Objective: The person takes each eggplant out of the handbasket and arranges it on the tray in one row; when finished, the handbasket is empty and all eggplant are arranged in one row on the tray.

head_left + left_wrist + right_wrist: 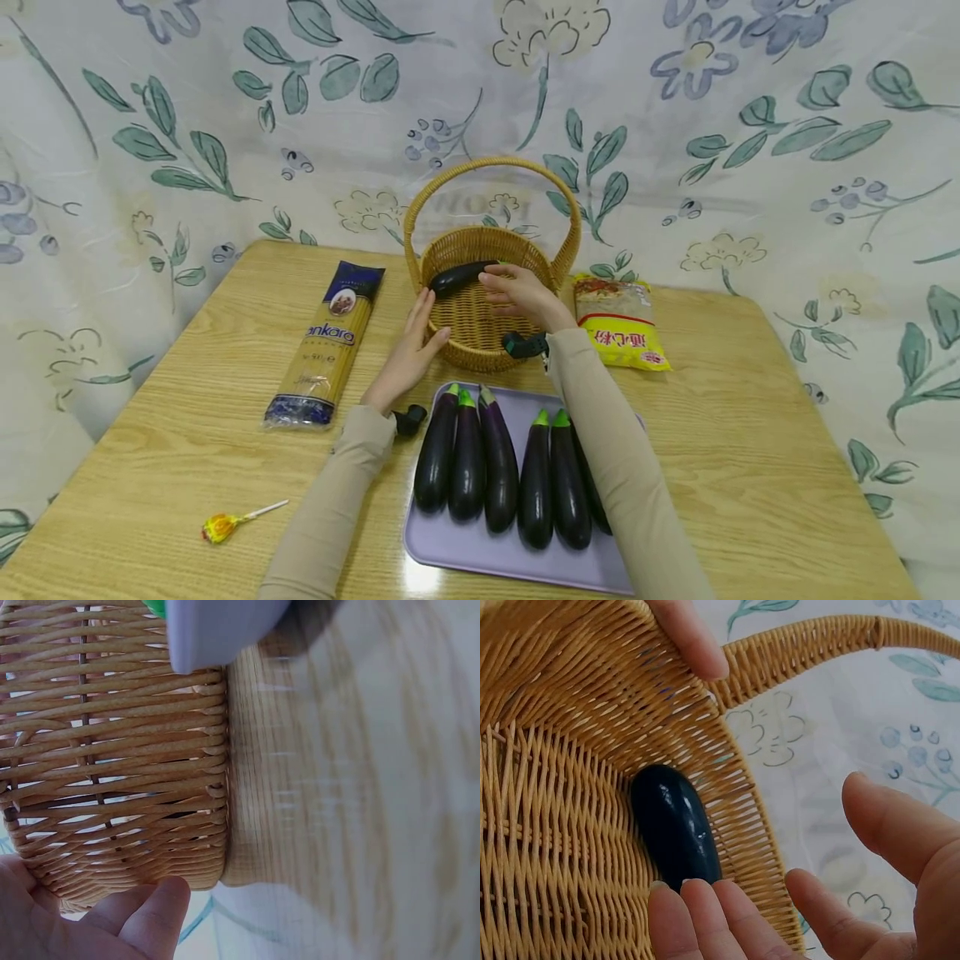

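Observation:
A wicker basket (480, 358) with a tall arched handle stands at the back of the table. One dark eggplant (454, 278) lies inside it, along the far wall. My left hand (405, 354) rests against the basket's left side, fingers extended up to the rim and thumb spread; the woven outer wall (120, 780) fills much of the left wrist view. Over the basket's right part is my right hand (525, 296), its fingers loosely extended and holding nothing. Its fingertips (701, 900) overlap the lower end of the eggplant in the right wrist view.
In front of the basket lies a lilac tray (450, 546) with several eggplants (498, 467), partly behind my right sleeve. Left is a spaghetti pack (318, 350); right, a yellow bag (618, 329). A lollipop (221, 527) lies near the front left. A floral curtain (480, 100) hangs behind.

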`<state>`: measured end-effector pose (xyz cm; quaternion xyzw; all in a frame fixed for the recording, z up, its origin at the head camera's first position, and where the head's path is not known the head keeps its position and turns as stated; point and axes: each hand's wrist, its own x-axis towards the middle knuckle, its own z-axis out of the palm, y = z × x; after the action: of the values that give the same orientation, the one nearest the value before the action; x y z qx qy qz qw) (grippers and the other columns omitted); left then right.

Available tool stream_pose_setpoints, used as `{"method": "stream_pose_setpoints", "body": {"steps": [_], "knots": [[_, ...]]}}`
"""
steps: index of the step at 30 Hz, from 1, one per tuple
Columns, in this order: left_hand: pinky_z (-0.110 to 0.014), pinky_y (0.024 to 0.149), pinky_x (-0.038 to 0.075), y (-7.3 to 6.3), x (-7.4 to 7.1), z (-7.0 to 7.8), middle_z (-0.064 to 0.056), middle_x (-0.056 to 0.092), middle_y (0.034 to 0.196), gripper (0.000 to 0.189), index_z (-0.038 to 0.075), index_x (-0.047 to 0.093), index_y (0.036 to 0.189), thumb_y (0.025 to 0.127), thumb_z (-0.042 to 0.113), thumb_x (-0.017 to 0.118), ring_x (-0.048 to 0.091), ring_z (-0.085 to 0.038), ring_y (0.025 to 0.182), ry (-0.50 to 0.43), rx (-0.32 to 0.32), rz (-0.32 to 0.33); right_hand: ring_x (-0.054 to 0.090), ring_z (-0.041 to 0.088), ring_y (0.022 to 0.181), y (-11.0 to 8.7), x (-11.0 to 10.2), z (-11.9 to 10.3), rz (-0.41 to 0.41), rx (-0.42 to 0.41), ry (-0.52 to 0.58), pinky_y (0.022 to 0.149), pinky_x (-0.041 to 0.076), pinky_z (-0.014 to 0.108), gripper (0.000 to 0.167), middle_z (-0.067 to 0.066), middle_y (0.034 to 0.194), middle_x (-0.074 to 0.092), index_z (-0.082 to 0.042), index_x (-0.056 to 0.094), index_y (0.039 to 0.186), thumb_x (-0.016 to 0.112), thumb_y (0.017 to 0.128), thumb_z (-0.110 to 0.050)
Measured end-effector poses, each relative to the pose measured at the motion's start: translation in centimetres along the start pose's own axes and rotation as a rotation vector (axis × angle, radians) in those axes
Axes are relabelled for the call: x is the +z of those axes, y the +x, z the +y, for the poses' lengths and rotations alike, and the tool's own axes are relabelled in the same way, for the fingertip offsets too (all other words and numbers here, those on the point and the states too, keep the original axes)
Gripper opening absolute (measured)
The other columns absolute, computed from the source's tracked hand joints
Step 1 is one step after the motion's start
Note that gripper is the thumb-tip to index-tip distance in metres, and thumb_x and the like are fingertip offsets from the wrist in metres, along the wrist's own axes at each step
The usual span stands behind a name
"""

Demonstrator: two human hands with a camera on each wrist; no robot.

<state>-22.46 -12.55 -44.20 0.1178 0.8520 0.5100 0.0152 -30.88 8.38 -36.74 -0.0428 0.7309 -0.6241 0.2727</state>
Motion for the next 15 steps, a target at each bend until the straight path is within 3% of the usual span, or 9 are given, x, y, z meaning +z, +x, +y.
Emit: {"method": "stream_pose_setpoints", "body": {"steps": [6,15], "knots": [[-0.062,0.116,0.016,0.0,0.1,-0.2,-0.003,-0.006,0.165,0.070,0.017,0.004,0.158,0.103,0.031,0.046,0.002,-0.032,0.152,0.005,0.005,0.010,0.040,0.039,0.138,0.6,0.1,0.2,0.016,0.028,0.015,0.111,0.037,0.052,0.060,0.018,0.155,0.034,-0.007,0.028,0.152,0.052,0.101,-0.027],[-0.062,0.116,0.017,0.1,0.2,-0.2,0.001,-0.007,0.165,0.071,0.018,0.003,0.158,0.103,0.032,0.045,0.001,-0.032,0.152,0.004,0.009,0.012,0.043,0.038,0.136,1.5,-0.1,0.4,0.042,0.054,0.047,0.109,0.040,0.051,0.061,0.019,0.153,0.036,-0.009,0.027,0.153,0.053,0.101,-0.029]]}}
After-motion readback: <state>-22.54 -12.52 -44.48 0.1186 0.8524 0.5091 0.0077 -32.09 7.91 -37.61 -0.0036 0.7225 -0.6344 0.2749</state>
